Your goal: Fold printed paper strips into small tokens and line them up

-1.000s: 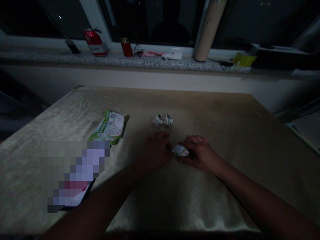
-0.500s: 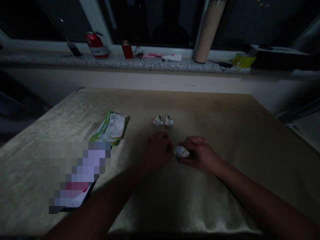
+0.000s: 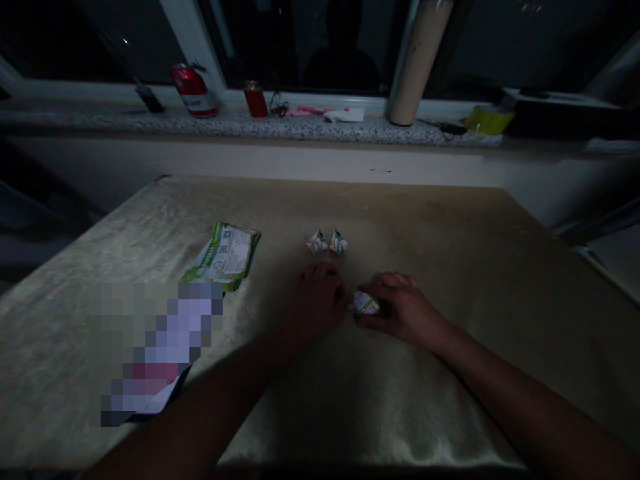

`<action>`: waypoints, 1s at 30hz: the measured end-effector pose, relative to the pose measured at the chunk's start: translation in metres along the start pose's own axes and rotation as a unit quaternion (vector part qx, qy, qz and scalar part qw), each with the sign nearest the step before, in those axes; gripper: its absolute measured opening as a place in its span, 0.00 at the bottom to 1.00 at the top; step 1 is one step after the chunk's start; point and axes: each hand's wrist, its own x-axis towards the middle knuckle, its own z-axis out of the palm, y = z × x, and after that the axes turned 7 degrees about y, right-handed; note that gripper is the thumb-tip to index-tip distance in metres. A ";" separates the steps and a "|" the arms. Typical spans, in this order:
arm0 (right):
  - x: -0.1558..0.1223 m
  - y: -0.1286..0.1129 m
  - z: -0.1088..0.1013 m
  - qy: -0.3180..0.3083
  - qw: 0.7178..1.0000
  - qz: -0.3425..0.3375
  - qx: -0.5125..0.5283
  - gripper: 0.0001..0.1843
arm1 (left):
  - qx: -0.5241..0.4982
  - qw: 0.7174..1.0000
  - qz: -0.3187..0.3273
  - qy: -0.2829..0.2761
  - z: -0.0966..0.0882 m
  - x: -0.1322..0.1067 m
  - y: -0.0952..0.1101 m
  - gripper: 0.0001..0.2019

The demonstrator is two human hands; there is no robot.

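My right hand (image 3: pixel 400 307) grips a small folded packet (image 3: pixel 367 304) between thumb and fingers, just above the table. It is white with coloured print. On its left side, my left hand (image 3: pixel 323 297) has its fingers curled in and pinches the packet's pointed end; the fingertips are dark and partly hidden. Beyond my hands, two folded pieces of similar printed material, a left one (image 3: pixel 317 242) and a right one (image 3: pixel 339 243), stand side by side with their points up.
A green printed pouch (image 3: pixel 223 257) lies to the left, above a dark-edged flat object (image 3: pixel 170 393) that is mostly blurred out. On the granite sill (image 3: pixel 310 130) are a red can (image 3: pixel 195 93), a red jar (image 3: pixel 256 100), a tall tube (image 3: pixel 417 67) and yellow tape (image 3: pixel 487 120).
The packet has turned slightly in my fingers, and its pale left tip shows less. Both hands stay almost where they were. The other folded pieces have not moved.
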 end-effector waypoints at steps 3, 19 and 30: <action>0.000 -0.001 -0.001 -0.001 1.000 0.002 0.001 0.27 | 0.020 0.999 0.039 -0.005 -0.004 0.000 0.000 0.08; 0.001 -0.002 -0.003 -0.006 1.000 -0.003 0.005 0.25 | -0.063 0.996 0.062 -0.029 -0.006 0.009 -0.014 0.12; 0.001 -0.001 -0.002 -0.003 1.000 -0.009 0.000 0.24 | -0.057 0.997 0.043 -0.007 0.002 0.016 -0.008 0.04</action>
